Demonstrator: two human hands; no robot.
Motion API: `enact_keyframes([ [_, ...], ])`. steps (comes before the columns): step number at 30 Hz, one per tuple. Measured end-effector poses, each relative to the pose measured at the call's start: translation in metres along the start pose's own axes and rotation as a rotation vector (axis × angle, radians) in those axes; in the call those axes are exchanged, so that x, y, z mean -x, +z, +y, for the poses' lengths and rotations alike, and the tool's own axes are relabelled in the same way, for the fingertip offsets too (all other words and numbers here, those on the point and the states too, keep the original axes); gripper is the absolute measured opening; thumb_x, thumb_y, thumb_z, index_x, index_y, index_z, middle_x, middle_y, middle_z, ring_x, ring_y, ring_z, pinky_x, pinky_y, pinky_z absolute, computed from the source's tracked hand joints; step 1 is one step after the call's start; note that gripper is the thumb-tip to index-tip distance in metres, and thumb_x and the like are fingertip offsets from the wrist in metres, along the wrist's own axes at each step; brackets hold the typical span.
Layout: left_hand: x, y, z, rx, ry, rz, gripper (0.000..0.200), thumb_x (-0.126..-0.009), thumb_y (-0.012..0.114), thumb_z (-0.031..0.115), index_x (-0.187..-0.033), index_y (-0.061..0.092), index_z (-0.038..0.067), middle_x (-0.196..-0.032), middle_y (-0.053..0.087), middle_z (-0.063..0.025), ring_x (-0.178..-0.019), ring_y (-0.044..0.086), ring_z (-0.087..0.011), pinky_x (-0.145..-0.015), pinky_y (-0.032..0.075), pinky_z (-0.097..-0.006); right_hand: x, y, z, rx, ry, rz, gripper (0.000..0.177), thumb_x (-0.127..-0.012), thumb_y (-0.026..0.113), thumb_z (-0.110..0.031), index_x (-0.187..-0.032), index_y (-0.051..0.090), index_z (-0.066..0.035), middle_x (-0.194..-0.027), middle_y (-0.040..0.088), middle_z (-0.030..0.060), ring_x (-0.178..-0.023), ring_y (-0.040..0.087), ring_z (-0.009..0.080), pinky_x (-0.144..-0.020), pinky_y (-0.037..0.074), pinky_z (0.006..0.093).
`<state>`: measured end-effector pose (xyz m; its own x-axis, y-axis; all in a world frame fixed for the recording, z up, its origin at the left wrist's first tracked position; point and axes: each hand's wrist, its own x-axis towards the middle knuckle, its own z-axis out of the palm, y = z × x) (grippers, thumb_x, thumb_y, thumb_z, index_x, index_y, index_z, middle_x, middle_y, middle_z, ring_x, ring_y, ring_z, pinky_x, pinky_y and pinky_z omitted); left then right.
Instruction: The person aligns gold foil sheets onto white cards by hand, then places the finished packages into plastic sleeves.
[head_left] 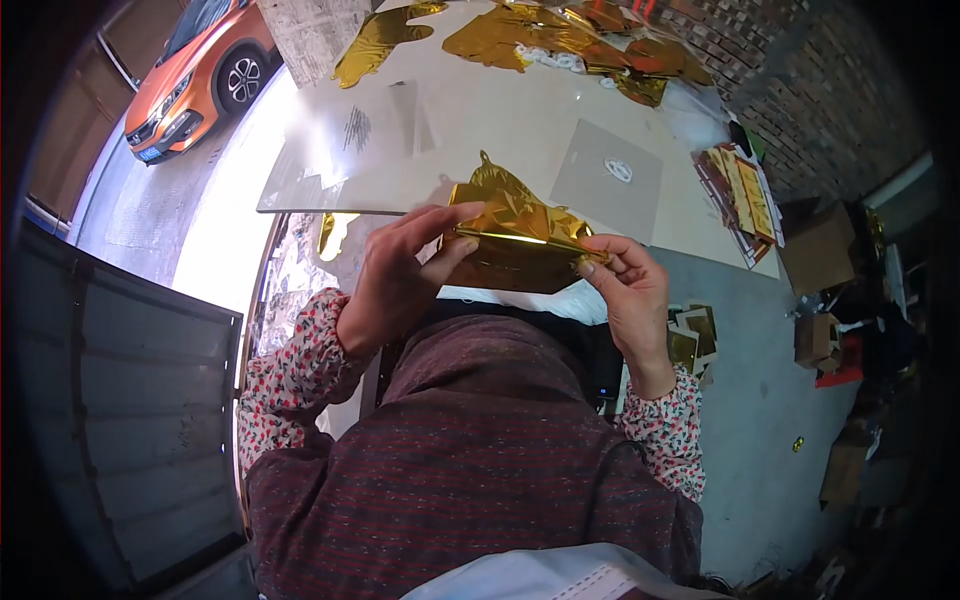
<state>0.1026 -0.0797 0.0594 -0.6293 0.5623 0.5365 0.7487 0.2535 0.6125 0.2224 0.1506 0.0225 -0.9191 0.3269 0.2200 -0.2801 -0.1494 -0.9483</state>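
A shiny gold foil balloon, flat and partly folded, is stretched between my two hands at the near edge of the table. My left hand pinches its left end between thumb and fingers. At the right end, my right hand grips a folded corner with thumb and forefinger. A loose flap with a small tab sticks up from the far side of the foil, over the tabletop.
The pale table carries more gold foil pieces, white ribbon, a grey sheet and a stack of printed cards. Cardboard boxes stand at right. A metal door is at left, an orange car outside.
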Motion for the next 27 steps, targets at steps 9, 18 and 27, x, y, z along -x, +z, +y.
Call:
enact_keyframes([
  [9, -0.028, -0.014, 0.009, -0.005, 0.121, 0.015, 0.031, -0.086, 0.069, 0.002, -0.116, 0.068, 0.008, -0.101, 0.072, -0.011, -0.089, 0.072, -0.0239, -0.075, 0.056, -0.0322, -0.025, 0.008, 0.011, 0.077, -0.079, 0.024, 0.029, -0.09, 0.064, 0.008, -0.119, 0.063, 0.004, -0.103, 0.067, 0.0044, -0.093, 0.061, 0.0065, -0.084, 0.049, 0.0204],
  [18, -0.044, -0.021, 0.009, -0.065, 0.17, 0.003, 0.033, -0.086, 0.07, 0.001, -0.118, 0.068, 0.008, -0.104, 0.072, -0.0117, -0.094, 0.072, -0.0232, -0.081, 0.056, -0.0322, -0.035, 0.011, 0.02, 0.101, -0.106, -0.038, 0.028, -0.091, 0.065, 0.004, -0.119, 0.064, 0.002, -0.098, 0.065, 0.0004, -0.085, 0.057, 0.0042, -0.08, 0.047, 0.0192],
  [27, -0.044, -0.015, 0.006, -0.069, 0.194, 0.022, 0.031, -0.087, 0.07, 0.004, -0.118, 0.069, 0.008, -0.105, 0.072, -0.012, -0.094, 0.072, -0.0229, -0.08, 0.057, -0.0326, -0.038, 0.006, 0.018, 0.176, -0.114, 0.019, 0.015, -0.092, 0.066, -0.001, -0.107, 0.066, 0.001, -0.099, 0.068, 0.0004, -0.088, 0.06, 0.0053, -0.081, 0.048, 0.021],
])
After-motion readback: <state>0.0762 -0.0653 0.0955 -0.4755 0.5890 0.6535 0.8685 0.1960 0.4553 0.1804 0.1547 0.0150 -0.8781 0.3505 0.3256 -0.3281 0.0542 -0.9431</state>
